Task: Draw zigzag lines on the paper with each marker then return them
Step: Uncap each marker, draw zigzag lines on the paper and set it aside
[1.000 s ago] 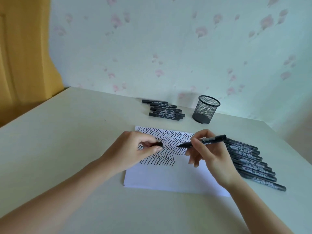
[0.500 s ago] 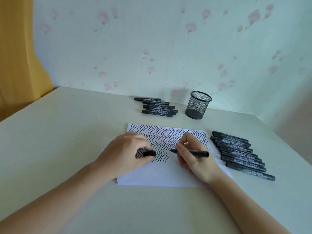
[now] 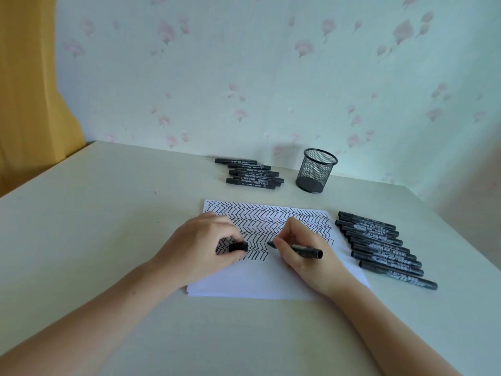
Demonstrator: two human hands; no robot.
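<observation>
A white paper (image 3: 260, 283) lies on the table, its upper half filled with black zigzag rows. My right hand (image 3: 306, 256) grips an uncapped black marker (image 3: 303, 249) in a writing hold, its tip on the sheet beside the last short zigzag row. My left hand (image 3: 200, 248) rests on the paper and pinches the marker's black cap (image 3: 238, 247). A row of several black markers (image 3: 379, 245) lies to the right of the paper. Another small pile of markers (image 3: 252, 175) lies behind it.
A black mesh pen cup (image 3: 315, 170) stands behind the paper, close to the flowered wall. The pale table (image 3: 95, 226) ends on the right near the marker row. A yellow curtain (image 3: 29, 90) hangs at the far left.
My right hand came down from above the sheet and set the marker tip on the paper. My left hand settled lower on the paper, still holding the cap.
</observation>
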